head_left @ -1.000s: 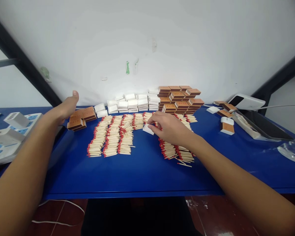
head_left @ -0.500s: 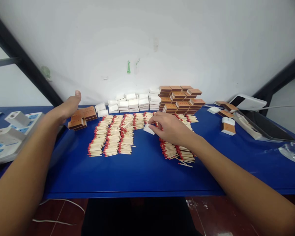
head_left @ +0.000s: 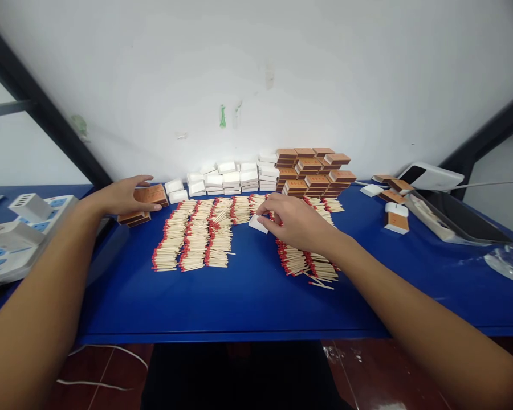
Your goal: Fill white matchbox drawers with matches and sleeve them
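My left hand [head_left: 126, 196] is over the brown matchboxes [head_left: 156, 195] at the left, thumb and fingers apart around the upper box. Whether it bears any weight of that box cannot be seen. My right hand [head_left: 293, 219] pinches a small white tray [head_left: 257, 224] between thumb and fingers, low over the blue table. Rows of red-tipped matches [head_left: 196, 233] lie left of the tray, and more matches [head_left: 293, 260] lie under and beside my right hand. Behind them stand stacked white trays [head_left: 231, 180] and a tall stack of brown matchboxes [head_left: 310, 166].
White power strips [head_left: 25, 228] with plugs are at the far left. At the right lie a few loose boxes [head_left: 397, 219], a white device [head_left: 430, 176], a dark pouch [head_left: 461, 219] and clear plastic [head_left: 511, 262]. A wall rises behind the blue table [head_left: 239, 307].
My left hand has come down from its raised position onto the left brown matchboxes, fingers now reaching round the upper one. My right hand keeps the white tray in nearly the same place.
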Motion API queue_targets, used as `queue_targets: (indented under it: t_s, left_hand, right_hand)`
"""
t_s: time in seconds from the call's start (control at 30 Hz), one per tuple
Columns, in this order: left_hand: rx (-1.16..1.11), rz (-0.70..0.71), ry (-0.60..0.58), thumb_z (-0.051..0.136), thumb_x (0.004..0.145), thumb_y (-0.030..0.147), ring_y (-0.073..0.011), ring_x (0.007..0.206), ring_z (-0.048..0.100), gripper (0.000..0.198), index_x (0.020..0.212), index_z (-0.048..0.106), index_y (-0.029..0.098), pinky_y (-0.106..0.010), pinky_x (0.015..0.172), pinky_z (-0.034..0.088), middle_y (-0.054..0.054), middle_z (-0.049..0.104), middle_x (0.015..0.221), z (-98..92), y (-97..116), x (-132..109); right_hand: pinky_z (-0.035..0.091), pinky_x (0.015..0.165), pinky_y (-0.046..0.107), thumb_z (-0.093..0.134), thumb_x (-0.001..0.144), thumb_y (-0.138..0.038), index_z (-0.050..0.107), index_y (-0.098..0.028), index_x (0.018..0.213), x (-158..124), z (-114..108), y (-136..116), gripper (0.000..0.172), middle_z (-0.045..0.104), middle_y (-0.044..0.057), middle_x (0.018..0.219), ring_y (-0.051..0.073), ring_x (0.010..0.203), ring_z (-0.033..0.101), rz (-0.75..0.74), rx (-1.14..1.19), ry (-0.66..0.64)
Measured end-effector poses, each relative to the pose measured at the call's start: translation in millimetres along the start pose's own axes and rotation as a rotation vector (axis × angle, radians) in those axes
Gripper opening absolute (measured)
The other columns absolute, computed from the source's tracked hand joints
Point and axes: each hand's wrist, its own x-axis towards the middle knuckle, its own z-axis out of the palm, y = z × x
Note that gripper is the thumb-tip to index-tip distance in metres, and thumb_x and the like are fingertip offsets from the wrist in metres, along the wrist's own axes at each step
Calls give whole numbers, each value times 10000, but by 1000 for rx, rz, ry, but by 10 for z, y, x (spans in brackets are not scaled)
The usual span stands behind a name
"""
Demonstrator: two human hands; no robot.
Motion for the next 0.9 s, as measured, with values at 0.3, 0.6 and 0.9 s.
queue_targets:
  t_s: [0.3, 0.6, 0.9]
  left_hand:
    - [-106, 1, -21, 723, 792, 589, -372, 1476, 524, 1036, 1666, 343, 183, -463, 1237, 407, -150, 498, 1654, 7, -42, 43]
    - [-127, 14, -22, 733, 746, 689, -390, 1502, 499, 1128, 1674, 332, 188, -484, 1252, 406, -132, 446, 1695, -1, -118, 64]
    - [-23, 57, -38, 759, 709, 679, -365, 1489, 502, 1162, 1674, 333, 191, -449, 1236, 407, -144, 471, 1675, 33, -152, 111]
  right_hand:
    - [435, 745, 338, 588, 1041, -261, 722, -183, 1020, 3, 14, -6, 157, 717, 91, 1061, 195, 841, 612, 4, 6, -2]
    - [435, 741, 340, 571, 1047, -257, 722, -186, 1013, -4, -7, -10, 170, 713, 91, 1054, 193, 832, 607, 14, 3, -25]
    - [441, 750, 344, 576, 1041, -252, 721, -191, 1019, -1, 2, -5, 158, 720, 90, 1048, 202, 852, 625, 10, 4, -25]
